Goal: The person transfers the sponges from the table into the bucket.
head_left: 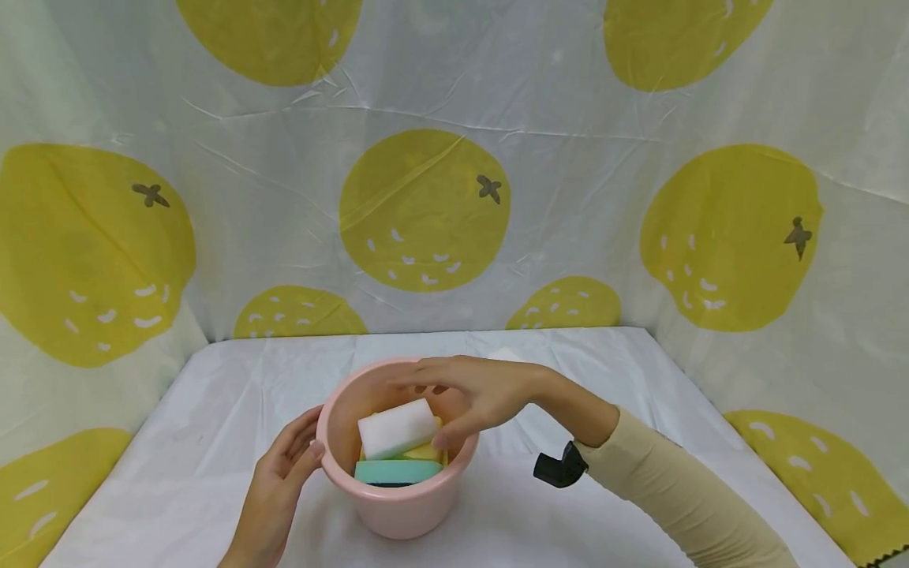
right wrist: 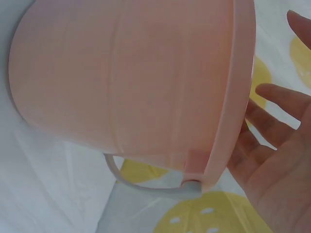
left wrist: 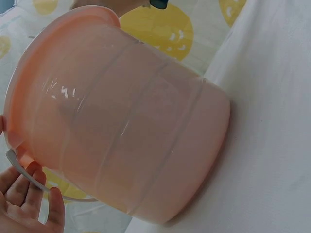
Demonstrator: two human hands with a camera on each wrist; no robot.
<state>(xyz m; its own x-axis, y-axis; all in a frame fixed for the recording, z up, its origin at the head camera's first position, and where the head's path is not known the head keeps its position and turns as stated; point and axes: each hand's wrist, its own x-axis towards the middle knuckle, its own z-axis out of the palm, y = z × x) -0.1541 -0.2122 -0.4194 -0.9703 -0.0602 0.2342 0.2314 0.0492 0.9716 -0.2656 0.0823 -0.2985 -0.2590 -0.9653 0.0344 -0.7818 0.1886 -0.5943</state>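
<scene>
A pink bucket (head_left: pixel 406 513) stands upright on the white-covered table. Inside lie a white sponge (head_left: pixel 398 428) on top, a teal sponge with a dark underside (head_left: pixel 398 472) towards the near side, and yellow pieces (head_left: pixel 424 452), partly hidden. My left hand (head_left: pixel 280 465) holds the bucket's left rim, its thumb at the edge and its fingers by the pale handle (left wrist: pixel 29 177). Over the bucket's right side reaches my right hand (head_left: pixel 472 390), fingers spread and extended, with nothing visibly held. In the right wrist view those fingers (right wrist: pixel 272 124) lie beside the rim.
Behind my right wrist, a small white object (head_left: pixel 504 355) shows on the table (head_left: pixel 270 371); its kind is unclear. Cloth with yellow fruit prints (head_left: pixel 426 209) hangs at the back and both sides. A black piece (head_left: pixel 561 465) sticks out from my right sleeve.
</scene>
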